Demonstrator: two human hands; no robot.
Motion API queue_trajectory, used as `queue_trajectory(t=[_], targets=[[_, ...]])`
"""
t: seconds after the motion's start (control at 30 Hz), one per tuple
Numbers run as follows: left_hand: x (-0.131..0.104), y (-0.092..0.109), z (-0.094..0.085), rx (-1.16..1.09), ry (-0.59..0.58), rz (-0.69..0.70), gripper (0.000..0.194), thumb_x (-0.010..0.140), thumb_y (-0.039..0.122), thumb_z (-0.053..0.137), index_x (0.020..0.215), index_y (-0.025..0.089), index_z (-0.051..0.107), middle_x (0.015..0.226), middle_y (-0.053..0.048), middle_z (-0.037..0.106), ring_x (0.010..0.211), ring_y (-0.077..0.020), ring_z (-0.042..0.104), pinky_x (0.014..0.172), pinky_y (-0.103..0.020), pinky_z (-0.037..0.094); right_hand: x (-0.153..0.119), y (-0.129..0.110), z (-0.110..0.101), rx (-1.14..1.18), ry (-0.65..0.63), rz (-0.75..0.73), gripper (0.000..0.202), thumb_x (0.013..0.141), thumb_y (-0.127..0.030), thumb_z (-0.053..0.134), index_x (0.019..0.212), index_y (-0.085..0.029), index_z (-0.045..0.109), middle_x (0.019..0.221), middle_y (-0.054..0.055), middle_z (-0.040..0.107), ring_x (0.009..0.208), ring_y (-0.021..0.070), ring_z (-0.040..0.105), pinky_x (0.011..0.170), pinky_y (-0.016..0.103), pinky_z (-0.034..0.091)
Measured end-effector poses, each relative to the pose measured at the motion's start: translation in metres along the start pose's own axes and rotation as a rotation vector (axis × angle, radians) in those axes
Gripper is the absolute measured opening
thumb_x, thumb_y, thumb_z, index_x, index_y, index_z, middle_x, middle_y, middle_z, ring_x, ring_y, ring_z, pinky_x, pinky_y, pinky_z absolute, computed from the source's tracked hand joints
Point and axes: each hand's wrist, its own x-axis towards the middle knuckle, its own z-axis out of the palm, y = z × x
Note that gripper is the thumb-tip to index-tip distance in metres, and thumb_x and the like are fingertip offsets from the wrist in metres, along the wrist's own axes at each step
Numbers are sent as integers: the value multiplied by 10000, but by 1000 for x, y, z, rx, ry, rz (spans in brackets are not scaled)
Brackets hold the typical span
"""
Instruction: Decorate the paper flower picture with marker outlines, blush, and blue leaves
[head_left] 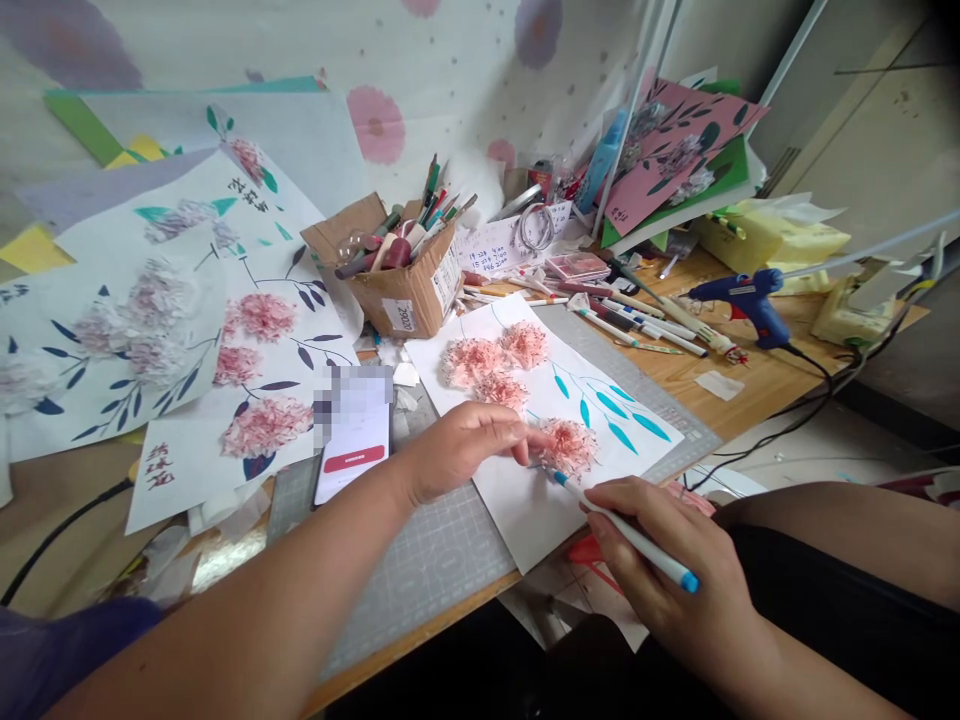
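Note:
A white sheet (pixel 487 500) lies slanted on a grey cutting mat (pixel 427 570). Several fluffy pink paper flowers stand out from it, and blue-green leaves (pixel 611 405) are drawn toward its right corner. In my right hand (pixel 664 550) is a white marker (pixel 637 540) with blue ends, its tip at the paper just below the lowest pink flower (pixel 568 447). My left hand (pixel 476 445) rests over the sheet, fingers apart, with fingertips at the left edge of that flower and nothing held.
Left of the sheet lies a phone (pixel 354 435); beyond it are finished flower pictures (pixel 172 340). A cardboard box (pixel 409 290) of pens stands behind. Loose markers (pixel 637 315), a blue glue gun (pixel 750 300) and its cable occupy the right. The table's front edge runs below the mat.

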Motion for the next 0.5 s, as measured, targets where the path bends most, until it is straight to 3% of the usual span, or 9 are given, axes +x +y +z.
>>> queue_trajectory(t=[0.27, 0.4, 0.5], targets=[[-3, 4, 0, 77, -3, -21, 289, 917, 319, 486, 745, 144, 638, 1072, -88, 666, 1005, -201, 611, 892, -317, 450, -14, 3, -24, 279, 115, 83, 214, 847, -115, 526, 1006, -225, 619, 878, 51, 675, 789, 172, 644, 644, 247, 528], [-4, 5, 1, 124, 2, -31, 251, 902, 333, 509, 911, 140, 669, 932, -71, 663, 859, -178, 617, 813, -309, 478, -21, 8, -20, 493, 203, 221, 200, 869, -136, 517, 1020, -218, 621, 852, 68, 655, 747, 189, 637, 614, 286, 552], [-1, 5, 3, 132, -3, -29, 255, 904, 330, 511, 993, 149, 667, 880, -55, 643, 846, -179, 611, 805, -318, 479, -20, 7, -16, 480, 210, 232, 182, 873, -150, 521, 1007, -227, 617, 853, 63, 657, 708, 179, 636, 579, 275, 552]])
